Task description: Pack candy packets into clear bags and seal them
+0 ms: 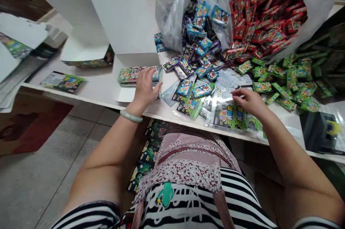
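My left hand (145,87) rests over a row of small colourful candy boxes (128,74) in an open white display box (126,95). Its fingers lie on top of the row and the thumb sticks out to the right. My right hand (250,102) has curled fingers at the upper edge of several flat, printed plastic bags (225,115). What its fingertips hold, if anything, cannot be made out. Between my hands, two blue candy boxes (202,90) lie on more printed bags (188,106).
Blue and purple boxes spill from a clear plastic bag (171,20). Behind sits a sack of red boxes (269,17). Green boxes (291,78) are heaped at right, beside a black container (318,132). Another display box (86,51) and a printed packet (63,81) occupy the left.
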A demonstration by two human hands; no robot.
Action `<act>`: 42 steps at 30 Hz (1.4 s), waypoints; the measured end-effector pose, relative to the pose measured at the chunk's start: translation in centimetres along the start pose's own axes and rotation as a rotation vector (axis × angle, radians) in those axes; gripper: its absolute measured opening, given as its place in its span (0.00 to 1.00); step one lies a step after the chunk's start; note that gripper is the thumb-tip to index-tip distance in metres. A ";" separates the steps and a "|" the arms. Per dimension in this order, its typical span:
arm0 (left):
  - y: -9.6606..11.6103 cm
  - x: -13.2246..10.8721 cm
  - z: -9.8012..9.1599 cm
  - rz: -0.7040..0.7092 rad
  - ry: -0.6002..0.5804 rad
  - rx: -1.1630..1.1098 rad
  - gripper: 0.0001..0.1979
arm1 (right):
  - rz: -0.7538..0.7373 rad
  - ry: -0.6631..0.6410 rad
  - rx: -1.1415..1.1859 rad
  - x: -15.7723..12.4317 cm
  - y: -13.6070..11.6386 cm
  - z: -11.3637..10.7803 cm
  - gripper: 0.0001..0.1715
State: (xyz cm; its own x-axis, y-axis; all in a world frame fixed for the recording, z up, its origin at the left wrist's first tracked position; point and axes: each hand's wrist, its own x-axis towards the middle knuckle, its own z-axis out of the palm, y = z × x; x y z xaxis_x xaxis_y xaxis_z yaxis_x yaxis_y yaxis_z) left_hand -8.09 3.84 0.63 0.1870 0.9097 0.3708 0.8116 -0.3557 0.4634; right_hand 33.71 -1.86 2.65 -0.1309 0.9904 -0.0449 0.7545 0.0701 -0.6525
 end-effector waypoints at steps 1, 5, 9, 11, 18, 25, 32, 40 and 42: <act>2.0 -0.5 0.9 0.109 -0.020 -0.024 0.22 | -0.026 0.031 -0.109 1.0 0.1 0.0 0.18; 10.3 -1.8 6.0 0.398 -0.351 -0.073 0.20 | -0.064 -0.007 -0.430 5.5 -0.5 0.8 0.30; 15.1 -1.4 9.5 0.396 -0.548 0.014 0.26 | 0.109 -0.023 -0.577 9.3 -0.7 1.3 0.50; 15.8 -1.0 9.8 0.380 -0.600 0.045 0.27 | 0.160 -0.067 -0.606 10.6 -0.5 1.2 0.55; 15.1 -0.9 9.2 0.286 -0.604 0.087 0.32 | 0.240 -0.070 -0.520 12.9 0.8 0.5 0.37; 14.5 -1.3 9.6 0.235 -0.579 0.067 0.37 | 0.326 0.053 -0.290 12.3 2.4 -1.9 0.05; 13.9 -1.4 9.9 0.226 -0.556 0.009 0.36 | 0.285 0.268 0.016 4.9 3.0 -7.5 0.07; 17.7 -2.4 9.5 0.040 -0.460 -0.898 0.35 | -0.131 0.417 0.054 -5.2 -1.5 -4.0 0.16; 18.7 -2.1 9.6 -0.276 -0.427 -1.288 0.34 | -0.279 0.298 -0.052 -6.5 -4.1 -0.1 0.19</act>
State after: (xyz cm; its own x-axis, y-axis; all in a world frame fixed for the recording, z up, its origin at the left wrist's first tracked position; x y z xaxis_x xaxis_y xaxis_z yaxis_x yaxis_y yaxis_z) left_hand 12.03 -2.72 0.82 0.4486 0.8936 -0.0176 -0.1849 0.1120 0.9764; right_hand 31.58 -8.60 5.71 -0.1492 0.9232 0.3541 0.7490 0.3394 -0.5691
